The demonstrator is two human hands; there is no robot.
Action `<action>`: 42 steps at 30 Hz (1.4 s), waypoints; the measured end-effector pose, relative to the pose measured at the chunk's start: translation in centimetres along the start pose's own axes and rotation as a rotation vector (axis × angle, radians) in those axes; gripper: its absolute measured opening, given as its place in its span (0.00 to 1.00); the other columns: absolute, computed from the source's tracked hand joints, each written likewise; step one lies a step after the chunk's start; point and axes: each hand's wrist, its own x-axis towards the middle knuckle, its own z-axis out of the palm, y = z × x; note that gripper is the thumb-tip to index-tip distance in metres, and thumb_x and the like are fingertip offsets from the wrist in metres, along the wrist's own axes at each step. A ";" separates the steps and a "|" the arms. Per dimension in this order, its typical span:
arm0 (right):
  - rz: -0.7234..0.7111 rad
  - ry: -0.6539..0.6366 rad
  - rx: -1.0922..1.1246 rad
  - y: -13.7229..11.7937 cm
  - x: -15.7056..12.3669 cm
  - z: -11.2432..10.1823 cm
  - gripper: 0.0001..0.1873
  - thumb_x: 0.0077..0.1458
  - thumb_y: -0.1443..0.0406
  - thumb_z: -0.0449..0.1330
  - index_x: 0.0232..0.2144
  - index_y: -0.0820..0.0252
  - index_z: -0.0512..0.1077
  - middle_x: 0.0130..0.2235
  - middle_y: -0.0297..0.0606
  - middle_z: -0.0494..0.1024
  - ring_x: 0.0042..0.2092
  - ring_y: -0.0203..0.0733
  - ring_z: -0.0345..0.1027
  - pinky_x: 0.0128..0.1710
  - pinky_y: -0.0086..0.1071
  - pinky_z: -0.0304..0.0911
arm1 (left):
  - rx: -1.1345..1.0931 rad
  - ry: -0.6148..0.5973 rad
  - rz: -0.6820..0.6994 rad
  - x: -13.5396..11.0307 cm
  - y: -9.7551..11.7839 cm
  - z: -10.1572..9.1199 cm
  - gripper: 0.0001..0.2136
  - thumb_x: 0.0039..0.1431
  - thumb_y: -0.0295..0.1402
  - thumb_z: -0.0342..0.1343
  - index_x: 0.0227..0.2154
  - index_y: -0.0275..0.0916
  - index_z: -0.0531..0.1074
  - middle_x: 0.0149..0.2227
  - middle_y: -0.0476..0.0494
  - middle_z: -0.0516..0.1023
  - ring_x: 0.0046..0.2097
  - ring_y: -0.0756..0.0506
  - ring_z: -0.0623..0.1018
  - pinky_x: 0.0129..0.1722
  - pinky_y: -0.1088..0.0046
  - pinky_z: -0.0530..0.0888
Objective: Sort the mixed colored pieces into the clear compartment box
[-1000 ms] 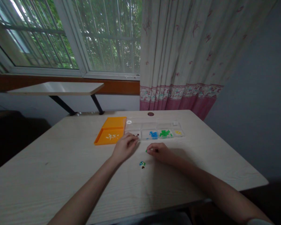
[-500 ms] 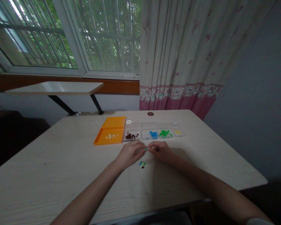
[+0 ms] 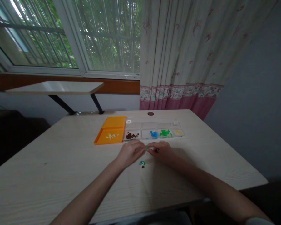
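Observation:
Between the fingertips of both hands is a small green building brick (image 3: 146, 147). My left hand (image 3: 131, 152) pinches it from the left, thumb and forefinger closed. From the other side my right hand (image 3: 161, 150) pinches at the same piece, its remaining fingers curled; a dark spot by those fingers is too small to make out. Just below the hands, on the table, lies a little cluster of joined or touching pieces (image 3: 142, 163) in blue, green, white and yellow, with dark brown pieces (image 3: 143, 167) at its near side.
Beyond the hands lies a clear compartment box (image 3: 150, 125) holding brown pieces (image 3: 131, 135), blue pieces (image 3: 153, 134), green pieces (image 3: 165, 133) and yellow pieces (image 3: 178, 132). Left of it an orange tray (image 3: 98, 136) holds white pieces (image 3: 112, 136). A raised shelf (image 3: 58, 87) stands back left.
My right hand's fingers have shifted slightly around the green brick, which now shows a little more between the fingertips. The cluster and the boxes stay put.

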 end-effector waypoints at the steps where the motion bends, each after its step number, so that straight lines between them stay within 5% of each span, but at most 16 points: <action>1: -0.003 -0.005 -0.002 0.0 0.0 -0.1 0.10 0.49 0.60 0.59 0.34 0.53 0.76 0.24 0.34 0.78 0.25 0.35 0.67 0.31 0.28 0.58 | 0.000 -0.001 -0.002 0.0 0.0 0.0 0.07 0.56 0.31 0.52 0.32 0.38 0.74 0.32 0.43 0.77 0.34 0.48 0.75 0.35 0.74 0.72; 7: -0.028 0.029 -0.033 0.2 0.1 -0.3 0.09 0.50 0.61 0.57 0.33 0.54 0.76 0.24 0.34 0.78 0.25 0.35 0.67 0.31 0.28 0.58 | -0.073 -0.068 -0.054 0.4 0.3 -0.9 0.08 0.55 0.32 0.53 0.36 0.39 0.74 0.35 0.43 0.77 0.37 0.48 0.74 0.36 0.73 0.71; 13: -0.071 0.236 -0.079 1.6 0.6 -2.0 0.14 0.53 0.57 0.53 0.33 0.57 0.76 0.21 0.35 0.75 0.24 0.35 0.65 0.32 0.28 0.57 | -0.302 -0.450 -0.101 0.4 0.2 -2.4 0.08 0.50 0.34 0.57 0.31 0.37 0.75 0.29 0.46 0.76 0.29 0.51 0.73 0.28 0.78 0.68; 16: -0.076 0.320 -0.111 2.1 0.9 -3.0 0.15 0.54 0.57 0.53 0.32 0.57 0.76 0.21 0.36 0.75 0.24 0.34 0.64 0.31 0.28 0.57 | -0.348 -0.508 -0.118 0.0 0.1 -2.2 0.09 0.48 0.34 0.58 0.32 0.37 0.75 0.29 0.46 0.74 0.28 0.51 0.71 0.26 0.80 0.67; 21: -0.110 0.367 -0.137 2.3 0.9 -3.3 0.15 0.54 0.58 0.52 0.32 0.57 0.76 0.21 0.35 0.75 0.23 0.33 0.64 0.30 0.27 0.57 | -0.312 -0.492 -0.095 -0.1 0.2 -1.8 0.07 0.49 0.31 0.56 0.31 0.37 0.74 0.29 0.47 0.74 0.29 0.52 0.71 0.27 0.79 0.67; 26: -0.114 0.255 -0.223 3.9 1.1 -3.7 0.15 0.55 0.57 0.52 0.34 0.57 0.76 0.24 0.35 0.77 0.26 0.34 0.67 0.33 0.28 0.56 | -0.246 -0.508 -0.073 0.0 0.6 -1.9 0.05 0.47 0.26 0.54 0.29 0.37 0.73 0.28 0.48 0.73 0.28 0.52 0.71 0.28 0.80 0.67; 35: 0.114 0.208 -0.343 9.1 1.5 -5.5 0.14 0.56 0.60 0.51 0.40 0.58 0.72 0.29 0.36 0.75 0.30 0.37 0.68 0.30 0.28 0.57 | -0.224 -0.509 -0.041 0.1 0.7 -1.7 0.08 0.45 0.21 0.52 0.27 0.37 0.74 0.28 0.48 0.74 0.29 0.52 0.71 0.29 0.80 0.66; 42: 0.016 0.247 -0.202 7.6 1.5 -4.3 0.13 0.56 0.62 0.50 0.38 0.59 0.72 0.31 0.37 0.75 0.32 0.36 0.67 0.33 0.27 0.60 | -0.424 -0.285 -0.325 0.6 0.8 -0.6 0.11 0.53 0.35 0.52 0.30 0.32 0.74 0.27 0.44 0.75 0.28 0.51 0.70 0.27 0.78 0.65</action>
